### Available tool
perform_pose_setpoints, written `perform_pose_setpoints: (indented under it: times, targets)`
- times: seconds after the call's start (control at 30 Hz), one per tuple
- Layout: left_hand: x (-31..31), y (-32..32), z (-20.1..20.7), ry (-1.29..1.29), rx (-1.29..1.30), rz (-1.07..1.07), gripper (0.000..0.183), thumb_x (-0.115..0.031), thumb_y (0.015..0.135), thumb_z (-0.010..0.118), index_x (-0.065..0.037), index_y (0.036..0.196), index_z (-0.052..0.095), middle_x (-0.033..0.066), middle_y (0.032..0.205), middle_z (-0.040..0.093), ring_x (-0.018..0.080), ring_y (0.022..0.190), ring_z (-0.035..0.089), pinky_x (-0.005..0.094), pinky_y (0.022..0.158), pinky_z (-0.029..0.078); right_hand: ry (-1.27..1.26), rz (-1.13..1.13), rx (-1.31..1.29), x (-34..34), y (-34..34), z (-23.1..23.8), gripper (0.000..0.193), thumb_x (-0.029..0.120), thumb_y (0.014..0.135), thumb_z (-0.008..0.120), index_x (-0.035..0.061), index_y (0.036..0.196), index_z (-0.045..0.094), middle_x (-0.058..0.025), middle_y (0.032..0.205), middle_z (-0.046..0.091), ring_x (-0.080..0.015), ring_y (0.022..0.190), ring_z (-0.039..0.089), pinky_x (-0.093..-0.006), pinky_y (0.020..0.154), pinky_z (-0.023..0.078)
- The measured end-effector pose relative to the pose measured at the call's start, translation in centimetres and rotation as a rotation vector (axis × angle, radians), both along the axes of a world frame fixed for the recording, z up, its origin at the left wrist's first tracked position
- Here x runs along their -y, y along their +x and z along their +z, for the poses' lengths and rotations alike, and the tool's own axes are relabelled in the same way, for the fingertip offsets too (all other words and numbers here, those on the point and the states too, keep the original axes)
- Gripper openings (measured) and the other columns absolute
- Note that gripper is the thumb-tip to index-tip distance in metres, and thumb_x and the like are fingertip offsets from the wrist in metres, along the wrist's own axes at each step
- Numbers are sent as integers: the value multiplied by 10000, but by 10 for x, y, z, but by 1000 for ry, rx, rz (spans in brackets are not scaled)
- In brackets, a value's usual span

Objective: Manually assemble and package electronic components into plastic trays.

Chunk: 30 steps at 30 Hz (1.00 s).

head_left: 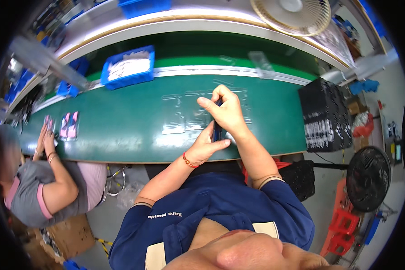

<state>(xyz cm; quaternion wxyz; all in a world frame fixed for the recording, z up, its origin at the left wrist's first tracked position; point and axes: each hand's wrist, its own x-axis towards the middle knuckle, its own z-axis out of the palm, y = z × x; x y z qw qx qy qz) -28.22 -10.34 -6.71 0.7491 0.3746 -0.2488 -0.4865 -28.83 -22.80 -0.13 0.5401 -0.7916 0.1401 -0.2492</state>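
Above the green worktable (121, 108), both my hands hold a dark, thin, flat piece (218, 129), seen nearly edge-on. Its exact kind cannot be made out. My left hand (204, 145), with a red beaded bracelet at the wrist, grips the lower end between thumb and fingers. Around the upper end, my right hand (228, 111) has its fingers curled, the thumb pointing left. Just beyond and beside my hands lie several clear plastic trays (172, 118), partly covered by the right hand.
A blue bin (110, 81) with white pieces stands back left. Black trays are stacked (325, 117) at the right end, near a black fan (369, 179). A white fan (292, 18) sits above. At left a co-worker's hands (47, 140) are beside pink-and-dark pieces (69, 127).
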Motion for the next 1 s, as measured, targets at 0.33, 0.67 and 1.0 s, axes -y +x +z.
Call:
perform_pose_setpoints:
  times: [0.33, 0.67, 1.0]
  targets:
    - [-78, 34, 8, 128, -287, 233, 337, -37, 896, 602, -21, 1219, 507, 106, 1126, 613, 218, 1009, 633, 380, 818, 579, 294, 525, -215, -13, 33, -30, 308, 29, 821, 697, 15, 1109, 589, -7, 875, 616, -69, 798, 582, -223, 738, 491]
    - [-147, 61, 9, 135, -174, 625, 352, -167, 971, 512, -36, 1284, 418, 137, 1161, 584, 275, 1069, 609, 410, 809, 576, -297, 263, -262, -35, 94, -48, 293, 134, 766, 738, 33, 1022, 641, -43, 684, 635, -115, 536, 578, -278, 512, 453]
    - [-119, 55, 8, 100, -167, 443, 344, -96, 956, 514, -32, 1288, 449, 105, 1219, 566, 237, 1070, 604, 421, 870, 546, 62, 517, -214, -52, 61, -25, 427, 249, 799, 746, 38, 1141, 600, -8, 704, 601, -96, 673, 549, -271, 665, 439]
